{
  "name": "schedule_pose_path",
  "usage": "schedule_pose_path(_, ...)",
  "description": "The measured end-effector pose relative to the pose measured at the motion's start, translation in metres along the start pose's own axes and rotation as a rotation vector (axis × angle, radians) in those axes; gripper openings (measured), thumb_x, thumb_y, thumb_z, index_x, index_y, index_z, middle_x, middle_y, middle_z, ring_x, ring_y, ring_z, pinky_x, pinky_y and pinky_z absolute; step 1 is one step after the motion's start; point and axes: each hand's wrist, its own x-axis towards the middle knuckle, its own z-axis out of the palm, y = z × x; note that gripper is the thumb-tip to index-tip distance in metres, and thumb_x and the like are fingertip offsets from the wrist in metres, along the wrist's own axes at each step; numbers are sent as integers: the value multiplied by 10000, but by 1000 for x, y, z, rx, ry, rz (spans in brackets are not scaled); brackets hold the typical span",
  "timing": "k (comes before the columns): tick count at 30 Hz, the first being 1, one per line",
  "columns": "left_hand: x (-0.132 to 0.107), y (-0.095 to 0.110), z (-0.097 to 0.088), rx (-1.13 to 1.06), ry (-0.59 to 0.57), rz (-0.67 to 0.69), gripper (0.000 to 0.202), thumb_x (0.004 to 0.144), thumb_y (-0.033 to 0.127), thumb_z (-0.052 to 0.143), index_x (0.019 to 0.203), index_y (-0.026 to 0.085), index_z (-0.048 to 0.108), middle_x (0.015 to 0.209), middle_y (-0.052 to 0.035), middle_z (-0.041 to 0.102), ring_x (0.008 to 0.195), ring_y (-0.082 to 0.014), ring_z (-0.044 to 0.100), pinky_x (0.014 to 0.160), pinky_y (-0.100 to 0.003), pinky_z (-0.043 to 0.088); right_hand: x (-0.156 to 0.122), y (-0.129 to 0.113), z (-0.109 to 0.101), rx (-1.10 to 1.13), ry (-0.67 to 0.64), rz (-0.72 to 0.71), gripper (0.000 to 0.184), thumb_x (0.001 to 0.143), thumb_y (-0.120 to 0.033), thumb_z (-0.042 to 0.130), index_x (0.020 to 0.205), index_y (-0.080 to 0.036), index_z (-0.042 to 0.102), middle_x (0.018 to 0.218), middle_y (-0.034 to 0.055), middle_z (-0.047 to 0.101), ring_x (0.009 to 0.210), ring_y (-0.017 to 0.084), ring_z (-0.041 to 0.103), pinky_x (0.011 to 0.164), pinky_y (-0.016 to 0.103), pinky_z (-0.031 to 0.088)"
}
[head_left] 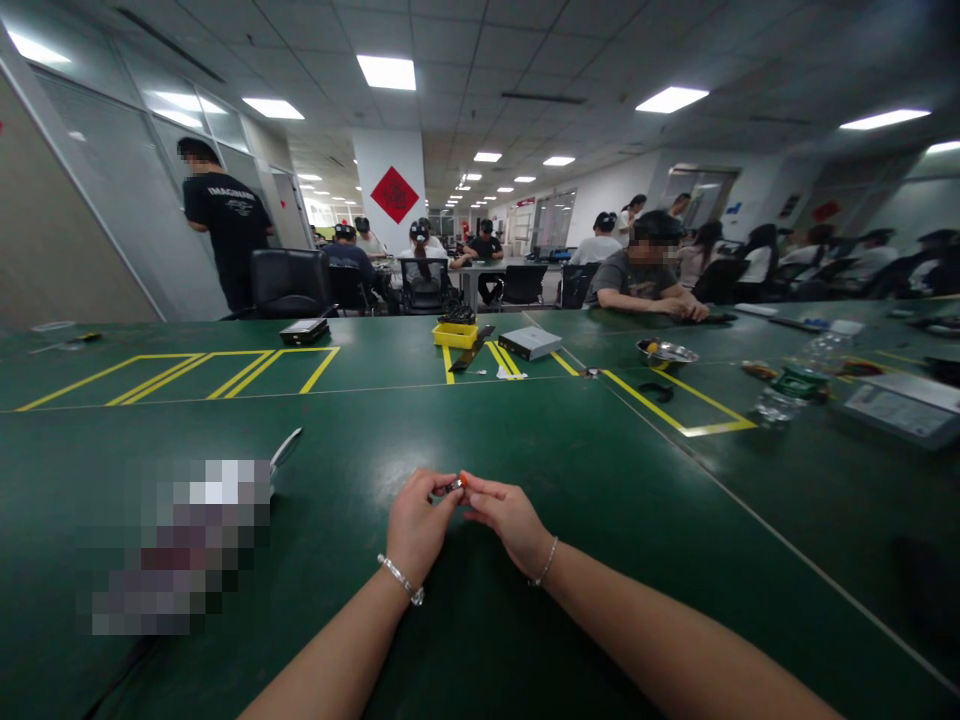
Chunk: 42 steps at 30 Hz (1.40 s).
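Note:
A small shiny metal piece with an orange end (pixel 454 485) is between my two hands, just above the green table (pixel 337 560). My left hand (pixel 420 515) pinches its metal part between thumb and fingers. From the other side, the fingertips of my right hand (pixel 512 515) close on the orange end. The piece is too small to tell its exact kind, and the fingers cover some of it. Each wrist wears a silvery bracelet.
A blurred-out object with a cable (pixel 187 550) lies left. Farther back are a yellow tray (pixel 454 335), a grey box (pixel 531 343), a black box (pixel 304 331), a metal bowl (pixel 667 351) and a plastic bottle (pixel 784 395). A person (pixel 645 270) sits across the table.

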Motion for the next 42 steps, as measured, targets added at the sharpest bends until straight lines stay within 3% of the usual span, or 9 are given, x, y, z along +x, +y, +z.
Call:
schedule_pose_path(9,-1,3,-1,134,-54,51,145,724,307,546,766,194,628,714,-20,572,685,-168,534,625,-283,412,2,0,-1,-75,-37,-5,352,591,-331,671,878,-127,666,913,82,645,826,168,579,722,303,437)
schedule_pose_path(16,-5,10,3,153,-129,146,127,717,254,558,833,202,570,846,-35,574,807,-191,543,710,-311,434,15,-16,-12,-432,65,-76,127,699,-351,570,687,-231,609,713,-4,652,660,141,580,636,297,455)
schedule_pose_path(19,-5,7,3,184,-160,163,221,742,260,530,956,206,531,984,-47,560,929,-201,523,810,-338,422,27,-48,-47,-672,238,-146,126,737,-322,518,699,-239,605,741,18,645,711,167,584,649,303,454)
schedule_pose_path(23,-6,-2,6,310,-272,130,278,781,299,473,1035,192,513,1119,-68,527,1051,-213,478,925,-383,359,27,-95,-126,-1002,563,-209,187,757,-294,480,800,-171,615,894,118,612,910,248,536,730,339,405)
schedule_pose_path(27,-8,-7,11,430,-389,109,339,788,344,457,1086,192,511,1218,-79,490,1149,-239,409,968,-423,300,7,-118,-205,-1387,864,-57,266,786,-276,403,860,-149,625,881,150,608,878,246,541,709,330,390)
schedule_pose_path(30,-8,-6,11,453,-426,85,332,793,347,446,1080,199,519,1232,-72,488,1155,-229,408,978,-420,282,-8,-118,-246,-1397,993,102,306,786,-289,377,915,-167,626,889,141,614,835,248,557,673,333,406)
schedule_pose_path(34,-7,-3,9,448,-443,86,315,792,348,442,1059,205,531,1218,-67,499,1146,-223,416,979,-417,276,-13,-111,-274,-1352,1166,222,344,777,-317,374,976,-190,624,920,144,612,895,285,540,677,351,422)
schedule_pose_path(38,-7,-3,7,458,-465,92,325,793,354,438,1066,205,530,1219,-70,496,1155,-231,407,989,-432,260,-11,-110,-282,-1350,1211,231,323,761,-277,390,950,-190,637,991,152,592,956,324,504,691,389,428)
schedule_pose_path(42,-8,-2,2,484,-570,146,401,794,393,421,1140,201,486,1289,-82,435,1224,-260,324,1012,-457,216,-14,-110,-284,-1299,1301,259,344,758,-247,389,972,-139,636,1032,217,552,988,364,474,699,448,415)
